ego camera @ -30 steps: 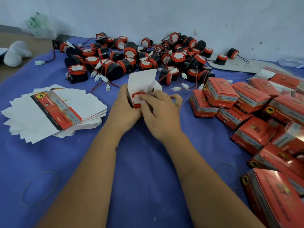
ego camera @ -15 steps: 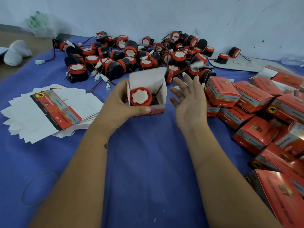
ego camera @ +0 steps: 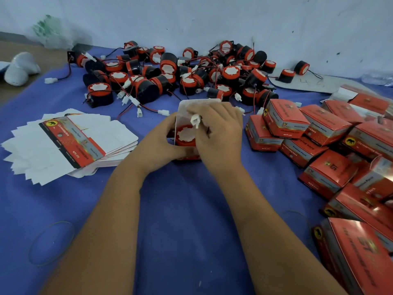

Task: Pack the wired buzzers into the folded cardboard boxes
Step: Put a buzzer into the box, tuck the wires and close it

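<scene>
In the head view, the left hand point(ego camera: 158, 143) is gripping the open box point(ego camera: 184, 116) from its left side, holding it up near the middle of the blue cloth point(ego camera: 180, 220). One buzzer point(ego camera: 185, 136) is sitting inside, red rim and white face turned towards the camera. The right hand point(ego camera: 217, 133), which half a second ago was hovering spread and empty beside the box, is now lying over the box's right side and pinching a white connector point(ego camera: 196, 120) at the opening. The buzzer's lead is probably being tucked in after it, so this box looks nearly ready for closing.

The loose buzzers point(ego camera: 180, 73) are lying heaped along the far edge, the flat box blanks point(ego camera: 70, 143) towards the left edge, the packed boxes point(ego camera: 319, 145) along the right edge.
</scene>
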Demonstrator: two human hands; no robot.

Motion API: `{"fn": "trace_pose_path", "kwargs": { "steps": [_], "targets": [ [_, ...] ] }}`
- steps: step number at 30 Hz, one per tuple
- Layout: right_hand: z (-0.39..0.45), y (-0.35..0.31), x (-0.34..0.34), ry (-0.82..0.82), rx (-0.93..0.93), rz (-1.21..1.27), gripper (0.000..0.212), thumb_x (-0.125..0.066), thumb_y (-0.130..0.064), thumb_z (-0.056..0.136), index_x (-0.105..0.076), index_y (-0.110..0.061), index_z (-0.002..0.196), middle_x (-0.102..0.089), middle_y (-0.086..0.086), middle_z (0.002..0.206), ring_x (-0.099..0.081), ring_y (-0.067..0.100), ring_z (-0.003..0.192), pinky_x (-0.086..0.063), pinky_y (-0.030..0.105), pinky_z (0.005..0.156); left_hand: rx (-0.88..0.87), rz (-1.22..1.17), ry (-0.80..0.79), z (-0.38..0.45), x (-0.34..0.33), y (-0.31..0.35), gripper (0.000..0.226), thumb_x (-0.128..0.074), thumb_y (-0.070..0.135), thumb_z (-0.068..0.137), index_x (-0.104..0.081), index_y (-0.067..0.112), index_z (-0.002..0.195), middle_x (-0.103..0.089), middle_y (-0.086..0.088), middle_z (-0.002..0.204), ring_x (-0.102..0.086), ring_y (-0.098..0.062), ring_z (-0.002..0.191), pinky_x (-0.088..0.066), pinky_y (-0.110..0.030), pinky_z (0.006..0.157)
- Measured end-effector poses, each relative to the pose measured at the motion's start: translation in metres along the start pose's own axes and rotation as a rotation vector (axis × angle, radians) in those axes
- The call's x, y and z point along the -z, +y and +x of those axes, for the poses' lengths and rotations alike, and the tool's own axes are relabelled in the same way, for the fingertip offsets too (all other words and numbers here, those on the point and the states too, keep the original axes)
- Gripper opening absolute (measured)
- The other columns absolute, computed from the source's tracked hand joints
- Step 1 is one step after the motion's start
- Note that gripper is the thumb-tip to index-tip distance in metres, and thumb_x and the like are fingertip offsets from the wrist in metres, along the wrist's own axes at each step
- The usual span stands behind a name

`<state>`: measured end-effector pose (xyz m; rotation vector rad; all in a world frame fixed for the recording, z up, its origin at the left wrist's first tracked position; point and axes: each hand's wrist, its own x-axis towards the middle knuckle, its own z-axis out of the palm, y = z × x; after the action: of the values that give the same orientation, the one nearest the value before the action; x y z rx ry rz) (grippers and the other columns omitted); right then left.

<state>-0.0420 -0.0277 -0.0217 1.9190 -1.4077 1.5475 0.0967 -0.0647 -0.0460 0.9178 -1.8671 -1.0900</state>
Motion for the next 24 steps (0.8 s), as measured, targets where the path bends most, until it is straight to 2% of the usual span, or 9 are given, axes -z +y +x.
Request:
{"fn": "trace_pose_path", "kwargs": {
  "steps": [2, 5, 8, 12, 14, 17, 20, 21, 24],
  "targets": [
    [-0.003, -0.002, -0.001, -0.048, 0.089, -0.017, 0.018, -0.057, -0.002, 0.077, -0.072, -0.004, 0.086, -0.069, 0.008, 0.085, -0.061, 0.031, 0.083, -0.040, 0.035, 0.078, 0.000, 0.025, 0.001, 0.002, 0.001, -0.002, 0.059, -0.079, 0.007, 0.077, -0.050, 0.041, 0.116, -0.065, 0.031, 0.095, -0.064, 0.008, 0.084, -0.049, -0.008, 0.067],
    [-0.006, -0.012, -0.003, -0.143, 0.222, 0.081, 0.006, -0.061, -0.002, 0.073, -0.066, 0.000, 0.074, -0.062, 0.012, 0.075, -0.055, 0.032, 0.073, -0.040, 0.037, 0.072, -0.002, 0.104, 0.020, 0.005, -0.001, -0.010, 0.027, -0.062, 0.012, 0.084, -0.049, 0.028, 0.103, -0.057, 0.020, 0.091, -0.056, 0.007, 0.077, -0.045, -0.009, 0.072],
    [-0.010, -0.027, -0.009, -0.212, 0.175, 0.263, 0.020, -0.056, -0.015, 0.078, -0.063, 0.001, 0.068, -0.058, 0.013, 0.070, -0.051, 0.028, 0.070, -0.039, 0.037, 0.072, 0.007, 0.290, 0.004, 0.006, -0.002, -0.022, 0.048, -0.043, -0.013, 0.096, -0.047, 0.034, 0.087, -0.057, 0.023, 0.077, -0.059, 0.013, 0.066, -0.044, -0.002, 0.059],
    [-0.006, -0.023, -0.006, -0.083, -0.051, 0.222, 0.015, -0.062, -0.006, 0.079, -0.069, -0.003, 0.067, -0.066, 0.004, 0.069, -0.057, 0.024, 0.074, -0.041, 0.038, 0.078, 0.070, 0.121, 0.056, 0.007, 0.000, -0.009, 0.048, -0.063, -0.008, 0.087, -0.050, 0.035, 0.105, -0.057, 0.022, 0.091, -0.056, 0.021, 0.078, -0.044, -0.002, 0.069],
    [-0.001, -0.014, 0.000, -0.043, -0.203, 0.232, 0.013, -0.065, -0.007, 0.080, -0.074, -0.008, 0.072, -0.064, -0.011, 0.070, -0.057, 0.020, 0.083, -0.045, 0.044, 0.083, 0.070, 0.016, 0.021, 0.006, 0.002, -0.003, 0.048, -0.073, 0.002, 0.083, -0.053, 0.033, 0.113, -0.066, 0.019, 0.095, -0.062, 0.010, 0.086, -0.050, -0.012, 0.072],
    [0.004, -0.003, 0.009, -0.120, -0.493, 0.331, 0.020, -0.071, -0.011, 0.083, -0.074, -0.028, 0.075, -0.059, -0.029, 0.074, -0.053, 0.017, 0.100, -0.043, 0.049, 0.096, 0.109, -0.048, 0.018, 0.005, 0.003, -0.001, 0.060, -0.082, 0.024, 0.078, -0.050, 0.033, 0.128, -0.066, 0.018, 0.116, -0.062, -0.004, 0.108, -0.053, -0.030, 0.090],
    [0.008, -0.003, 0.012, -0.183, -0.527, 0.263, 0.023, -0.075, -0.019, 0.083, -0.070, -0.041, 0.082, -0.060, -0.017, 0.094, -0.048, 0.017, 0.105, -0.041, 0.043, 0.101, 0.129, -0.055, 0.035, 0.006, 0.003, 0.000, 0.066, -0.082, 0.027, 0.076, -0.047, 0.037, 0.131, -0.063, 0.018, 0.120, -0.060, -0.004, 0.113, -0.052, -0.033, 0.097],
    [0.009, -0.003, 0.012, -0.206, -0.511, 0.232, 0.020, -0.074, -0.019, 0.083, -0.072, -0.037, 0.090, -0.062, -0.012, 0.095, -0.047, 0.016, 0.105, -0.040, 0.042, 0.101, 0.130, -0.052, 0.031, 0.006, 0.003, 0.001, 0.067, -0.082, 0.027, 0.076, -0.047, 0.035, 0.132, -0.063, 0.016, 0.122, -0.060, -0.005, 0.114, -0.052, -0.034, 0.098],
    [0.016, -0.003, 0.013, -0.308, -0.474, 0.230, 0.036, -0.069, -0.011, 0.085, -0.065, -0.034, 0.112, -0.069, -0.015, 0.081, -0.054, 0.014, 0.103, -0.039, 0.044, 0.100, 0.108, -0.035, 0.033, 0.007, 0.000, 0.001, 0.067, -0.082, 0.024, 0.077, -0.047, 0.026, 0.134, -0.063, 0.010, 0.124, -0.061, -0.006, 0.112, -0.053, -0.028, 0.093]
  ]
}}
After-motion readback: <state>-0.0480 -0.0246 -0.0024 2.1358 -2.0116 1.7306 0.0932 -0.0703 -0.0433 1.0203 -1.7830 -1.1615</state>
